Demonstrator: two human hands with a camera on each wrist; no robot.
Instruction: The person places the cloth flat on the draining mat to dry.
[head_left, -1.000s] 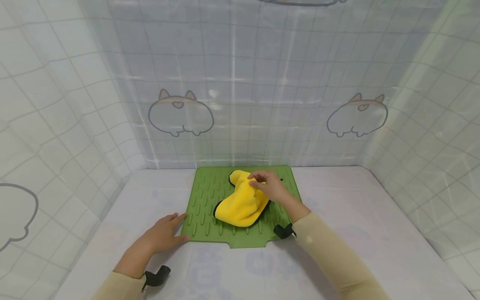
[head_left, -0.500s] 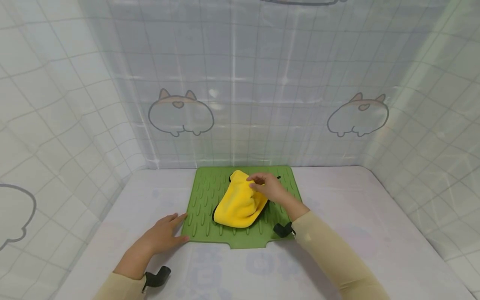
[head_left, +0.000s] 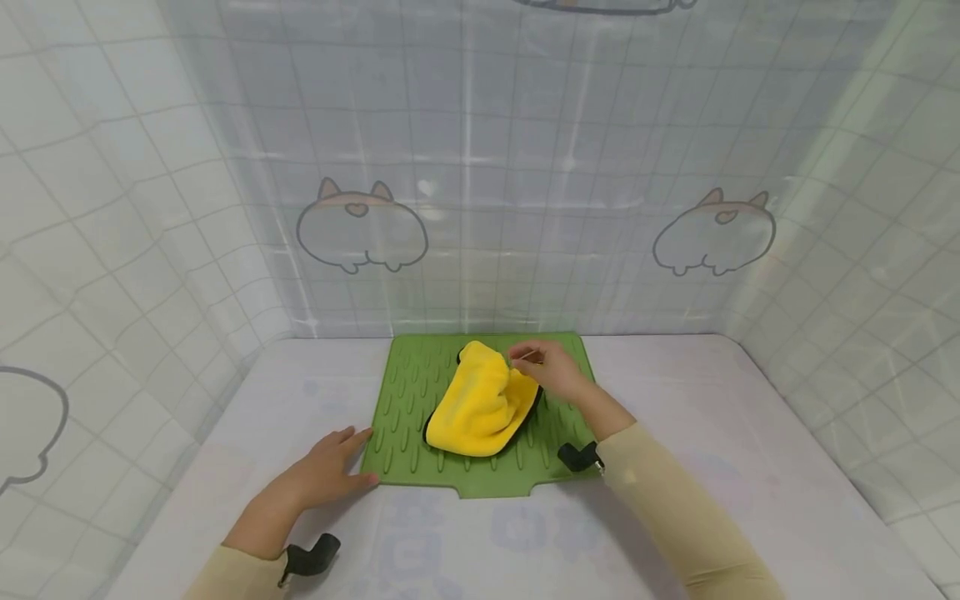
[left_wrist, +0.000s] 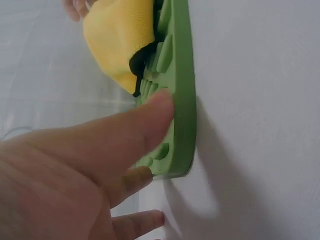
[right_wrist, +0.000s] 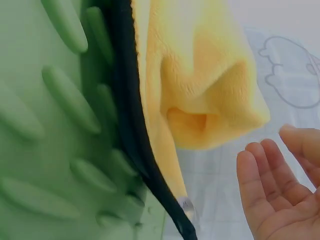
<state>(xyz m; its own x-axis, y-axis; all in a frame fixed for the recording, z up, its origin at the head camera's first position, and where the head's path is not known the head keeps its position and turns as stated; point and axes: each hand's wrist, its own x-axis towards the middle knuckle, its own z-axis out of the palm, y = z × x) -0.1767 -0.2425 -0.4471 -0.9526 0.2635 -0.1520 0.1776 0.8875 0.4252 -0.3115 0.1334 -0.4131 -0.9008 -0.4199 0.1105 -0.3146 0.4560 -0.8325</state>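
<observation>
A yellow cloth with black edging [head_left: 472, 408] lies rumpled on a green ridged mat [head_left: 405, 392], its middle raised in folds. My right hand [head_left: 551, 371] hovers at the cloth's right side. In the right wrist view its fingers [right_wrist: 252, 172] are slightly bent and apart from the yellow folds, holding nothing. My left hand [head_left: 318, 471] rests at the mat's left edge. In the left wrist view its thumb [left_wrist: 150, 120] touches the mat's rim, with the other fingers extended by the corner. A small shiny clear spot [right_wrist: 188, 207] shows near the cloth's edge; what it is cannot be told.
The mat lies on a white table [head_left: 675, 400] against a back wall [head_left: 525, 208] covered in a grid-patterned sheet with cartoon animals. Similar sheets hang on both sides. Black camera mounts [head_left: 313, 554] stick out from both wrists.
My right hand has let go of the cloth and moved slightly right, away from the raised fold. The cloth's left part has spread flatter. The left hand stays put.
</observation>
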